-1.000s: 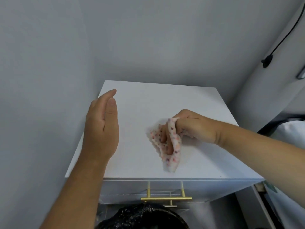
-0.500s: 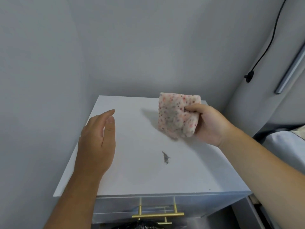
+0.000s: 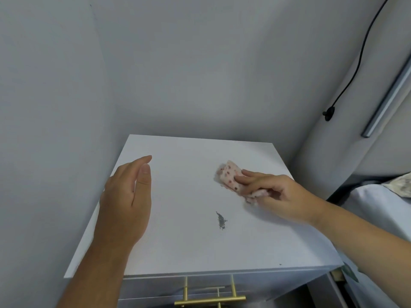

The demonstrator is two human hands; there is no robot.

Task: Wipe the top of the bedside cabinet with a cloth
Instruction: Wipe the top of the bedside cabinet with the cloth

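Head view: the right hand presses a spotted pink cloth flat on the white cabinet top, toward its back right, fingers laid over it and thumb tucked beneath. The left hand hovers edge-on over the left side, fingers straight, holding nothing. A grey smudge lies uncovered between them. Below, a brass drawer handle is cut off; a black cable hangs at right.

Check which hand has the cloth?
The right hand: its fingers press the spotted cloth onto the cabinet top. The left hand is open and holds nothing.
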